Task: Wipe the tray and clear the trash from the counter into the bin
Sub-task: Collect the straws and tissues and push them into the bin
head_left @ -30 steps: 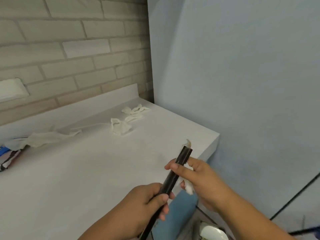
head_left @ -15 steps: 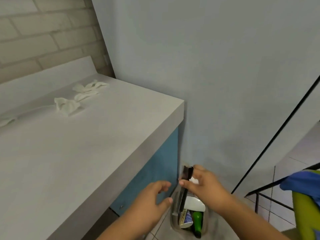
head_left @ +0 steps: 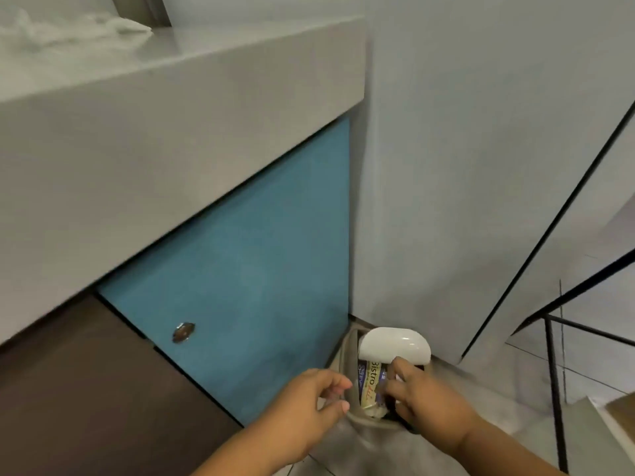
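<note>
The bin [head_left: 347, 369] stands on the floor in the corner beside the blue cabinet, its white lid [head_left: 395, 347] raised. Inside lie a printed packet [head_left: 371, 379] and a crumpled white tissue [head_left: 374, 412]. My right hand [head_left: 422, 396] is at the bin's mouth with fingers curled. A dark edge of the black tray [head_left: 410, 427] shows under it, the rest hidden. My left hand [head_left: 312, 403] hovers at the bin's left rim, fingers loosely curled and holding nothing. White tissue scraps [head_left: 113, 25] lie on the counter [head_left: 178, 73] at the top left.
The blue cabinet door [head_left: 247, 255] with a round metal lock [head_left: 184, 332] fills the space under the counter. A pale wall [head_left: 464, 149] stands right of the bin. A black metal railing [head_left: 553, 372] and stairs are at the far right.
My view dropped from the counter to the bin. My left hand let go of the tray. My right hand moved down to the bin's mouth, and the tissue now lies inside.
</note>
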Available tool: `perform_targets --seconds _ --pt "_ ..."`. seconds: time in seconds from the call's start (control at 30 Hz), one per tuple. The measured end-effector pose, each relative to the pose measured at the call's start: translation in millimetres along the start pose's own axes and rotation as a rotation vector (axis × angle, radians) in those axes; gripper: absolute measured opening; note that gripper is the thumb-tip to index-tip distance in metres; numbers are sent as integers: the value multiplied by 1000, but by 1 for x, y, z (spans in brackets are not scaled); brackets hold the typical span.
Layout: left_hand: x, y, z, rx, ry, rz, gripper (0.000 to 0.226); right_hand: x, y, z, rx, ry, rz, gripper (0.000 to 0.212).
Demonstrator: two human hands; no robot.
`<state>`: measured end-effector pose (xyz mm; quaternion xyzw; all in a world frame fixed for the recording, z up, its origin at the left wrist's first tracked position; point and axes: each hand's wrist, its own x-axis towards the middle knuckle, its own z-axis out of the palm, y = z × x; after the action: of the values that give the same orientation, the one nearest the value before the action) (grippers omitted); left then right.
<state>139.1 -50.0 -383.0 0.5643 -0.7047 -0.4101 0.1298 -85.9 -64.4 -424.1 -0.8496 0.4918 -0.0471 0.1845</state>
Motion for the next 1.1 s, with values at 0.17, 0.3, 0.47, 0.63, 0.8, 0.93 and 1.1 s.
perform_targets --seconds 0.17,0.3,0.47,0.63,0.8,0.93,1.1 --pt "30 -44 60 -84 -74 86 40 -2 29 71 -123 41 43 44" --pt "51 -62 107 -76 -71 150 51 3 49 116 -57 157 92 51" --pt "64 -66 142 -102 -32 205 40 8 52 134 191 244 211 25" --pt "80 -63 151 -64 81 242 24 15 49 136 212 283 240 34" --pt "98 -73 148 45 143 242 18 9 56 144 358 524 395 23" --pt "102 -80 148 162 118 263 23 2 62 144 313 582 401 30" --pt "102 -91 152 267 131 269 22 12 70 146 377 581 370 35"
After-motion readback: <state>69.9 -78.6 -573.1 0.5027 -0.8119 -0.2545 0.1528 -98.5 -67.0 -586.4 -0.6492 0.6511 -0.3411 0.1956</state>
